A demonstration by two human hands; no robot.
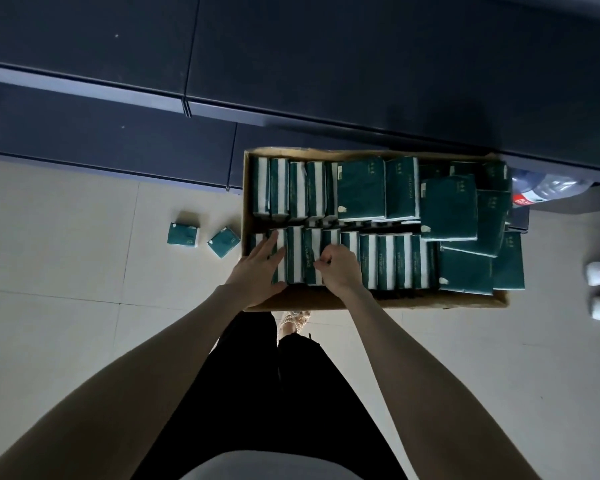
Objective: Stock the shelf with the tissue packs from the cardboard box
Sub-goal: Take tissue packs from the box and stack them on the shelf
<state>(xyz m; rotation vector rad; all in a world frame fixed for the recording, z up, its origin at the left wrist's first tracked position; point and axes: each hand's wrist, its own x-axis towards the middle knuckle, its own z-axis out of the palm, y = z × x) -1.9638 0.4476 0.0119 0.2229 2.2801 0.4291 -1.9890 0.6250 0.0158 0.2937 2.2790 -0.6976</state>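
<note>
Green-and-white plastic film wraps the tissue packs (385, 261), which stand on edge in 2 rows inside the cardboard box (326, 299). The box sits on the tiled floor (66, 271), tight against the foot of the dark shelf (326, 64). More flat packs (449, 209) lie heaped at the box's right end, and 2 loose packs (183, 234) lie on the floor just to its left. The left hand (257, 263) rests flat on the left end of the near row, fingers straight and slightly spread, apparently bracing the neighbours. The right hand (340, 268) has its fingers curled down into the same row, clamped on the top edge of the packs there; how many it has caught cannot be told. These packs are probably very light and soft, so weight is no concern. The film looks slick, though, and the paper inside will give under pressure. A pinch at a corner would likely crumple or slide off. The better hold is probably across the 2 broad faces, thumb on one side and fingers on the other, squeezing several neighbours together as a block. Because the row is packed tight, lifting one group may drag adjacent packs up or tip them over.
</note>
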